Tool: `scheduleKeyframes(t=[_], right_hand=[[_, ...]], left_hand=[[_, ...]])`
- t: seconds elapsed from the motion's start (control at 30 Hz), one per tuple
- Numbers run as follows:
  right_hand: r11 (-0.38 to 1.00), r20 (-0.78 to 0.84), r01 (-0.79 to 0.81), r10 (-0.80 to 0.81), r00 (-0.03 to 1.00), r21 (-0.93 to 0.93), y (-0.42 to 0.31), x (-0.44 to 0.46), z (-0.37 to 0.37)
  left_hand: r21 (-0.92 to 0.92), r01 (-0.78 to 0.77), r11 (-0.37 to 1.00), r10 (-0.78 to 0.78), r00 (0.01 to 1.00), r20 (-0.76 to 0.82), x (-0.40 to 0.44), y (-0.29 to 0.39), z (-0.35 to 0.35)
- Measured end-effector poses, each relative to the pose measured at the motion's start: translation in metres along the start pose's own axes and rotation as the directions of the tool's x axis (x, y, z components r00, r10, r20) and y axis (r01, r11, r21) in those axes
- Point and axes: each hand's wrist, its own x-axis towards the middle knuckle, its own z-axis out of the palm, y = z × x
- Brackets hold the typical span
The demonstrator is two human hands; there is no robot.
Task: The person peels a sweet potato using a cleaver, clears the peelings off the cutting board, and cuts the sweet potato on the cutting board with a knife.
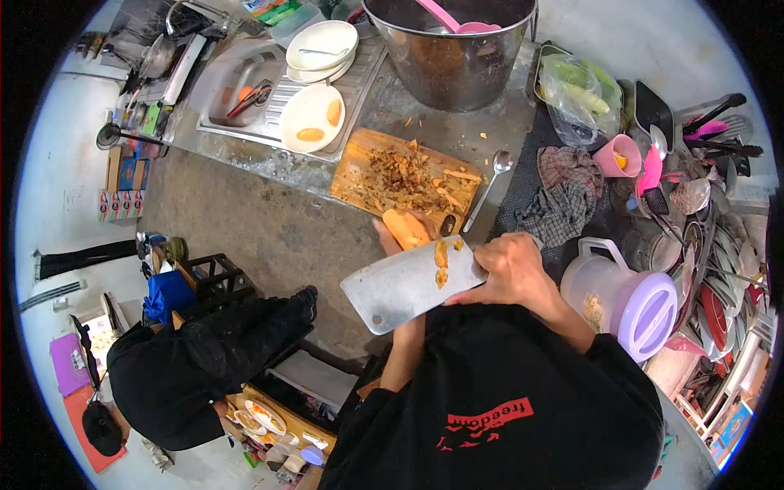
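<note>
Here, the left hand grips a smooth, rounded orange root by the near edge of the wooden board, which is strewn with crumbly brown and orange shavings. The right hand is closed around the handle end of a broad, flat metal cleaver, limp orange scraps stuck to its blade. A round white dish holds two orange pieces; the deep steel pot, a pink ladle; the clear, crinkled plastic bag, green produce.

Light is bright & fairly even, w/ soft reflections on cleaver & steel pot. Strong fisheye distort. at edges; corners black.
</note>
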Motion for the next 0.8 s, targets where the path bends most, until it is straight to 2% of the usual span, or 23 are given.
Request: scheduleKeyframes(t=[0.03,0.07,0.2,0.27,0.3,0.37,0.4,0.47,0.8], right_hand=[[1.000,-0.002,0.009,-0.009,1.000,0.006,0.000,-0.002,0.001],[1.000,-0.001,0.013,-0.013,1.000,0.008,0.000,-0.002,0.002],[0.998,-0.022,-0.044,0.045,0.999,0.034,0.000,-0.004,0.004],[0.998,-0.048,-0.052,0.054,0.997,0.028,0.000,-0.005,0.003],[0.998,-0.023,-0.066,0.066,0.998,0.019,0.000,-0.005,0.002],[0.997,0.002,-0.074,0.074,0.997,0.011,0.001,-0.005,0.001],[0.997,0.020,-0.083,0.083,0.996,0.009,0.000,-0.005,0.002],[0.996,0.036,-0.094,0.094,0.995,0.007,0.000,-0.006,0.002],[0.988,0.056,-0.153,0.152,0.987,0.013,0.001,-0.009,0.013]], left_hand=[[0.350,-0.083,0.933,0.023,0.985,0.174,0.004,0.008,-0.011],[0.636,-0.214,0.742,-0.017,0.942,0.336,0.006,0.013,-0.017],[0.639,-0.190,0.745,-0.016,0.953,0.302,0.014,0.014,-0.028],[0.696,-0.279,0.662,0.038,0.940,0.340,0.014,0.008,-0.023],[0.695,-0.279,0.663,0.038,0.939,0.342,0.014,0.009,-0.023],[0.756,-0.368,0.541,-0.043,0.886,0.462,0.014,0.013,-0.024],[0.756,-0.369,0.540,-0.042,0.886,0.462,0.019,0.017,-0.032],[0.545,-0.216,0.810,-0.045,0.904,0.425,0.028,0.025,-0.049],[0.671,-0.241,0.701,-0.052,0.922,0.385,0.030,0.018,-0.058]])
